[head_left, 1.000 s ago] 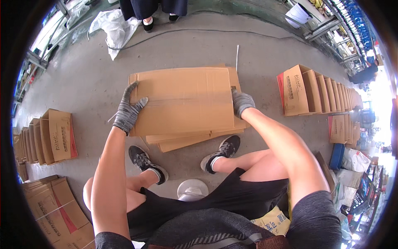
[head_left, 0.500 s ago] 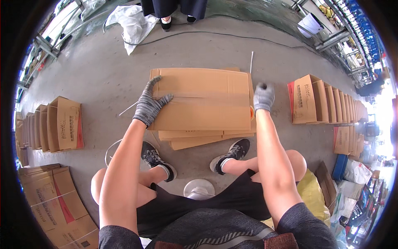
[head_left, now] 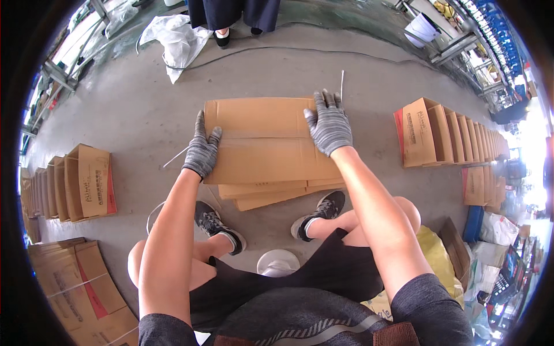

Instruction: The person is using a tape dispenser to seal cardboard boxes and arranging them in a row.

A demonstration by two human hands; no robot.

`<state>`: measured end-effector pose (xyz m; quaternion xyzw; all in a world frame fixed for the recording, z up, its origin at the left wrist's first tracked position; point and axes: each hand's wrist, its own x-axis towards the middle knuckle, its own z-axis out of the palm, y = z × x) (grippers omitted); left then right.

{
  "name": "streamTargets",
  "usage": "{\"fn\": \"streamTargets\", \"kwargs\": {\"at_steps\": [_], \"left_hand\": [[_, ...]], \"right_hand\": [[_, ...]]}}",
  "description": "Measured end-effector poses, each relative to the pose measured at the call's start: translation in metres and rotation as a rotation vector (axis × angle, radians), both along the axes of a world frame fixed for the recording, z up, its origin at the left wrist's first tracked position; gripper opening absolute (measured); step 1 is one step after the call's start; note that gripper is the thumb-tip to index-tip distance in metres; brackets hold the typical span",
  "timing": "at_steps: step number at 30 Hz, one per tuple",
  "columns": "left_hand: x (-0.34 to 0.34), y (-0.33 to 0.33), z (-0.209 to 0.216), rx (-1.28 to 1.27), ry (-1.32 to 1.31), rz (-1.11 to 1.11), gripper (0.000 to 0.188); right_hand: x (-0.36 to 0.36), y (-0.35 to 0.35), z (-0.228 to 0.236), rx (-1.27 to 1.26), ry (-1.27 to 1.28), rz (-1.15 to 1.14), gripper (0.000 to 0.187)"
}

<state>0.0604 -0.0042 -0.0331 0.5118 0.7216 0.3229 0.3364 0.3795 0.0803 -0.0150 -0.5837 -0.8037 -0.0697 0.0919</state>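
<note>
A flat brown cardboard carton lies in front of me, its two flaps meeting along a seam across the middle. Other flattened cartons show beneath its near edge, slightly askew. My left hand, in a grey striped glove, presses at the carton's left edge with fingers stretched out and thumb apart. On the right side of the carton my right hand, gloved the same way, lies flat with its fingers extended. A thin white strap sticks out beyond the far right corner.
Rows of opened cartons stand on the floor at the left and right. A strapped carton stack is at lower left. Ahead are a dark cable, a white plastic sheet and a standing person's legs.
My right hand has moved from beside the carton's right edge onto its top, and its closed fingers have opened flat. My left hand has slid outward to the left edge.
</note>
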Motion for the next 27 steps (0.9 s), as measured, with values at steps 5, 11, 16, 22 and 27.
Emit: {"fn": "streamTargets", "kwargs": {"at_steps": [5,11,16,22,27], "left_hand": [[0.0,0.002,0.0,-0.152,0.197,0.065,0.066],[-0.008,0.011,0.018,-0.236,0.225,0.142,0.084],[-0.019,0.04,0.074,-0.07,-0.793,0.128,0.076],[0.181,0.099,0.135,0.082,-0.973,-0.224,0.055],[0.255,0.121,0.086,-0.168,0.113,-0.803,0.066]], "right_hand": [[0.027,0.016,-0.01,-0.224,0.587,-0.103,0.064],[0.071,0.021,-0.028,-0.714,1.217,-0.087,0.081],[0.073,-0.029,0.167,-0.219,1.213,0.103,0.068],[0.194,-0.116,0.227,0.593,0.91,0.176,0.052],[0.295,-0.169,0.112,0.403,0.251,-0.256,0.054]]}}
